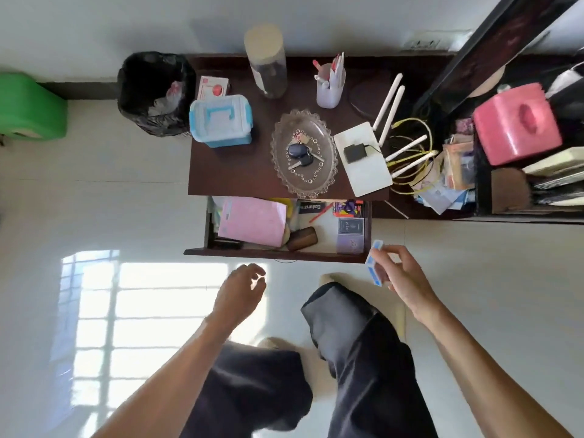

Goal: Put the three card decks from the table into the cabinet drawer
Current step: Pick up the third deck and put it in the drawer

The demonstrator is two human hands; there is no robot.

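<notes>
My right hand [403, 273] grips a blue-and-white card deck [374, 262] just outside the front right corner of the open cabinet drawer [278, 252]. Inside the drawer, along its right side, lie a dark blue deck [350, 226] and a purple deck [350, 244], one in front of the other. My left hand [241, 290] hovers below the drawer front, fingers curled apart and holding nothing.
The drawer also holds a pink paper pad [252, 221], a brown case [301, 238], a red pen and a colourful box [347, 208]. The tabletop [227, 172] carries a glass dish with keys [303, 153], a blue-lidded box [221, 121], a jar and a router [363, 158]. A black bin [155, 93] stands left.
</notes>
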